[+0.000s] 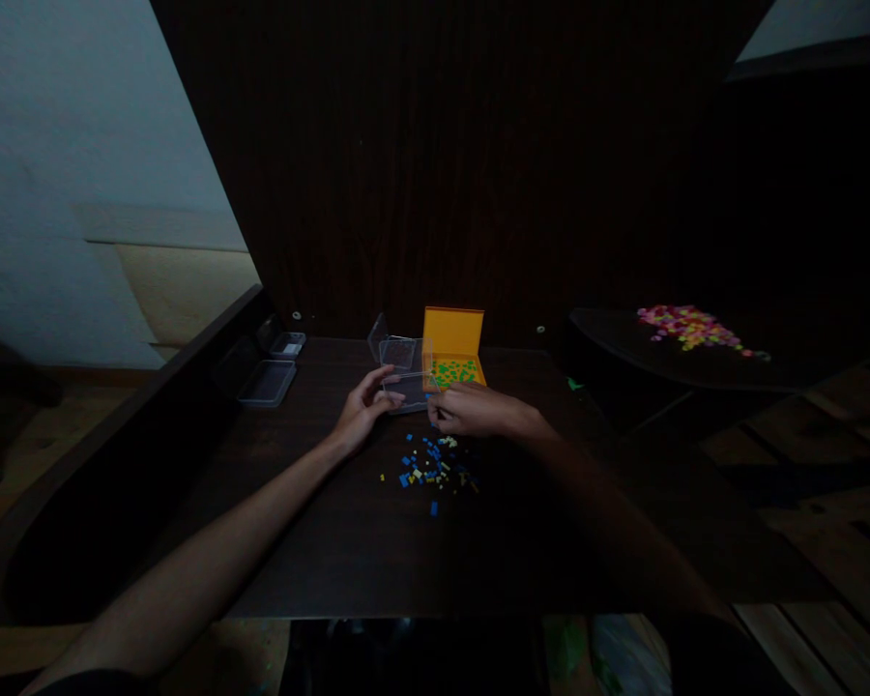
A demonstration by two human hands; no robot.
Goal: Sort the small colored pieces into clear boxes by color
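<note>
My left hand (362,411) rests on the dark table (319,522) with its fingers stretched toward a clear plastic box (404,372) and touching its near edge. My right hand (471,411) lies just right of that box, fingers curled together in a pinch; what they hold is too small to make out. Below both hands lies a scatter of several tiny blue, yellow and white pieces (431,469). Behind the right hand stands an open orange box (453,360) with green pieces inside.
Two clear lidded containers (272,377) sit at the table's far left by a raised dark edge. A heap of pink and yellow pieces (688,329) lies on a dark surface to the right. A dark wall rises behind the table.
</note>
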